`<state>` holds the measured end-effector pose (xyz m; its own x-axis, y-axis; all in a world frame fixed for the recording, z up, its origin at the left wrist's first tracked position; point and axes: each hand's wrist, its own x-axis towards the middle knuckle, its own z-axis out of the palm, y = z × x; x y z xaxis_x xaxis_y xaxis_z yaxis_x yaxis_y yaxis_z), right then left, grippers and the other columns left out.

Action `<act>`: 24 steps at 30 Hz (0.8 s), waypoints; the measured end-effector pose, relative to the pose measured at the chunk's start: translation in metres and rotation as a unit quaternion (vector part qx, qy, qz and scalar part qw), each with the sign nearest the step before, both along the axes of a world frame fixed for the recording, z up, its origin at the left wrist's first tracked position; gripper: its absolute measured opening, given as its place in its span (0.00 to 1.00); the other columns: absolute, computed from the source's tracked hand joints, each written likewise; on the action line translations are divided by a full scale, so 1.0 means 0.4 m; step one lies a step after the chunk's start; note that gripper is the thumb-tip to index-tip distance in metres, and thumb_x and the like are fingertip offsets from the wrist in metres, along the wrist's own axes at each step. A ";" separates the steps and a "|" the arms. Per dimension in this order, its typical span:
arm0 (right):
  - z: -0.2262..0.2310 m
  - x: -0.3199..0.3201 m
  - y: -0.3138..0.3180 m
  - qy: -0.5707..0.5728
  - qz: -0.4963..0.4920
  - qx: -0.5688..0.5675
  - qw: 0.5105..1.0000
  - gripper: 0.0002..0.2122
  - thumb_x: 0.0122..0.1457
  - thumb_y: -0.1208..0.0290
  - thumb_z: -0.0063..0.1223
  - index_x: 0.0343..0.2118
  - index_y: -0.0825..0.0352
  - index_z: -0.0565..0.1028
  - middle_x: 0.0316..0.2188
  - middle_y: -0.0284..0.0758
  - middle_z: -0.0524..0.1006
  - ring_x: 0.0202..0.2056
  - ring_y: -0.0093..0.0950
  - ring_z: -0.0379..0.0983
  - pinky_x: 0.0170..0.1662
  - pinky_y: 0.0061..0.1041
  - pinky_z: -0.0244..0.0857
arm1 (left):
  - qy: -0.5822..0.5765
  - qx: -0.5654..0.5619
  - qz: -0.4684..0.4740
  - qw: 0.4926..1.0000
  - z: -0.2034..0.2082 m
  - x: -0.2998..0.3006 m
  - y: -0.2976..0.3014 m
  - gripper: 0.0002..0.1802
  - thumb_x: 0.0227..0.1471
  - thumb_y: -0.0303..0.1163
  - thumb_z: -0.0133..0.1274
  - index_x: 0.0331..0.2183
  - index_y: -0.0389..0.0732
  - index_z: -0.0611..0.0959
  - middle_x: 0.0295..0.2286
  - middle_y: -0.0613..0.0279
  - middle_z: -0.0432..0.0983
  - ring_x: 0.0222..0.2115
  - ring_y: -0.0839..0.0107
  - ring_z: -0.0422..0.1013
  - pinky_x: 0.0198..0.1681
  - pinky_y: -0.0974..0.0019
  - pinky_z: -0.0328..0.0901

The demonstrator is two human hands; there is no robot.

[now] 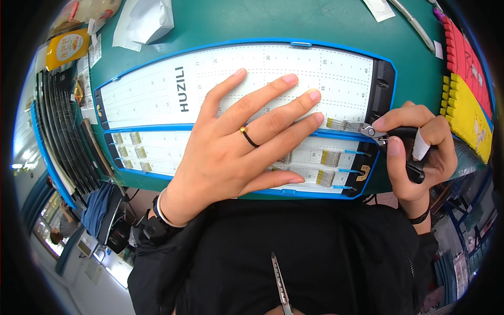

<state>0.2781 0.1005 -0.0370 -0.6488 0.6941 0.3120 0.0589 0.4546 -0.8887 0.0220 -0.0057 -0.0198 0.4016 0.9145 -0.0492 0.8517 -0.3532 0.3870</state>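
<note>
A long blue-framed fishing-rig box (149, 92) lies open on the table, its two white panels marked with ruled scales. My left hand (231, 139) rests across both panels, fingers spread, with a dark ring on one finger. It covers the middle of the box. My right hand (438, 142) grips small black-handled cutting pliers (401, 132) at the box's right end. Their metal jaws reach a small bundle of fine hooks (336, 124) near the hinge; whether they touch it I cannot tell. More hook bundles (329, 159) sit in rows on the near panel.
The green table (341, 23) holds a crumpled white paper (144, 23) at the back and a pen (412, 23) at the far right. Red and yellow foam blocks (467, 115) stand at the right edge. A stack of dark boards (65, 126) stands at the left.
</note>
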 end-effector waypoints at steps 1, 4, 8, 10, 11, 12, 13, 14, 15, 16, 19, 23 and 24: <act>-0.001 -0.002 0.000 0.002 0.002 0.003 1.000 0.14 0.46 0.89 0.54 0.29 0.66 0.61 0.26 0.51 0.78 0.27 0.30 0.76 0.31 0.24 0.64 | 0.000 -0.002 0.001 1.000 0.001 -0.003 -0.002 0.37 0.48 0.66 0.45 0.52 0.54 0.81 0.55 0.69 0.72 0.59 0.62 0.63 0.64 0.48 0.48; -0.001 0.000 0.000 0.012 0.006 0.012 1.000 0.14 0.46 0.89 0.55 0.28 0.66 0.62 0.26 0.52 0.78 0.26 0.31 0.76 0.29 0.24 0.64 | -0.006 -0.001 -0.005 1.000 0.003 -0.005 -0.002 0.37 0.49 0.65 0.45 0.53 0.52 0.80 0.55 0.69 0.72 0.60 0.62 0.63 0.64 0.48 0.48; 0.000 -0.002 0.003 0.036 -0.001 0.002 0.999 0.13 0.47 0.90 0.57 0.26 0.67 0.64 0.26 0.49 0.79 0.26 0.30 0.77 0.27 0.24 0.66 | 0.023 -0.016 -0.019 0.999 0.021 0.005 0.012 0.37 0.50 0.64 0.46 0.53 0.49 0.80 0.55 0.65 0.72 0.60 0.59 0.62 0.64 0.47 0.47; -0.007 -0.013 -0.001 0.067 -0.033 -0.022 0.997 0.11 0.46 0.88 0.60 0.24 0.70 0.68 0.26 0.44 0.79 0.26 0.30 0.77 0.28 0.23 0.69 | 0.030 -0.015 -0.020 0.999 0.021 0.004 0.012 0.39 0.51 0.65 0.45 0.53 0.47 0.80 0.56 0.62 0.71 0.60 0.57 0.62 0.64 0.45 0.47; -0.008 -0.012 0.000 0.060 -0.038 -0.026 0.997 0.10 0.46 0.87 0.60 0.25 0.70 0.68 0.26 0.42 0.79 0.26 0.29 0.76 0.29 0.22 0.69 | 0.031 -0.026 -0.019 0.999 0.019 0.004 0.015 0.39 0.52 0.65 0.45 0.53 0.45 0.79 0.56 0.60 0.71 0.60 0.55 0.61 0.64 0.45 0.46; -0.008 -0.007 -0.001 0.050 -0.044 -0.031 0.997 0.10 0.46 0.85 0.61 0.25 0.70 0.69 0.26 0.40 0.78 0.26 0.29 0.76 0.29 0.22 0.68 | 0.022 -0.021 -0.022 0.999 0.011 0.007 0.018 0.39 0.52 0.65 0.44 0.53 0.45 0.79 0.56 0.59 0.70 0.61 0.55 0.61 0.64 0.45 0.46; 0.002 -0.007 -0.002 0.064 -0.036 -0.070 0.995 0.10 0.46 0.84 0.61 0.27 0.69 0.69 0.27 0.40 0.78 0.27 0.28 0.74 0.31 0.22 0.67 | 0.030 -0.018 -0.014 0.999 0.024 0.006 0.011 0.40 0.53 0.65 0.44 0.53 0.44 0.79 0.56 0.58 0.70 0.61 0.54 0.60 0.65 0.44 0.46; 0.013 0.003 0.005 0.099 -0.033 -0.071 0.992 0.11 0.46 0.84 0.60 0.29 0.69 0.68 0.27 0.40 0.78 0.28 0.27 0.73 0.32 0.22 0.66 | 0.025 -0.017 -0.016 0.999 0.033 0.012 0.012 0.39 0.53 0.65 0.43 0.54 0.44 0.78 0.56 0.58 0.70 0.61 0.54 0.60 0.65 0.44 0.45; 0.019 0.015 0.013 0.133 -0.026 -0.071 0.988 0.12 0.46 0.85 0.59 0.31 0.69 0.68 0.28 0.40 0.78 0.29 0.27 0.71 0.34 0.23 0.66 | 0.019 -0.017 -0.016 1.000 0.033 0.013 0.009 0.39 0.54 0.64 0.43 0.54 0.43 0.78 0.57 0.57 0.70 0.61 0.53 0.60 0.65 0.44 0.45; 0.028 0.027 0.016 0.159 -0.027 -0.082 0.984 0.11 0.47 0.85 0.57 0.32 0.69 0.68 0.29 0.40 0.77 0.29 0.26 0.71 0.33 0.22 0.65 | 0.024 -0.020 -0.010 0.999 0.035 0.013 0.007 0.39 0.54 0.64 0.43 0.54 0.43 0.78 0.57 0.57 0.70 0.61 0.53 0.60 0.65 0.44 0.45; 0.102 0.124 -0.021 0.177 -0.107 -0.112 0.972 0.08 0.50 0.83 0.51 0.34 0.70 0.68 0.32 0.40 0.74 0.30 0.24 0.69 0.32 0.20 0.63 | 0.020 -0.024 -0.001 0.999 0.041 0.016 0.002 0.38 0.55 0.62 0.43 0.54 0.42 0.78 0.57 0.56 0.69 0.61 0.52 0.60 0.65 0.43 0.45; 0.190 0.261 -0.047 -0.134 -0.422 0.071 0.894 0.05 0.57 0.85 0.46 0.36 0.72 0.70 0.36 0.33 0.70 0.31 0.16 0.63 0.34 0.16 0.57 | -0.017 -0.020 0.000 1.000 0.047 0.026 0.011 0.36 0.49 0.56 0.51 0.54 0.43 0.78 0.57 0.58 0.69 0.61 0.53 0.60 0.65 0.43 0.46; 0.160 0.309 -0.029 -0.242 -0.464 0.168 0.835 0.05 0.60 0.81 0.48 0.39 0.72 0.70 0.38 0.36 0.72 0.34 0.24 0.69 0.38 0.22 0.62 | -0.012 -0.022 -0.001 1.000 0.046 0.021 0.008 0.36 0.51 0.58 0.48 0.54 0.42 0.78 0.57 0.57 0.69 0.61 0.53 0.59 0.65 0.43 0.45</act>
<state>0.4019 0.0887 0.0271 0.0138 0.8942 0.4474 0.8404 0.2321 -0.4898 0.0304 -0.0027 -0.0015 0.4041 0.9112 -0.0806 0.8420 -0.3361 0.4219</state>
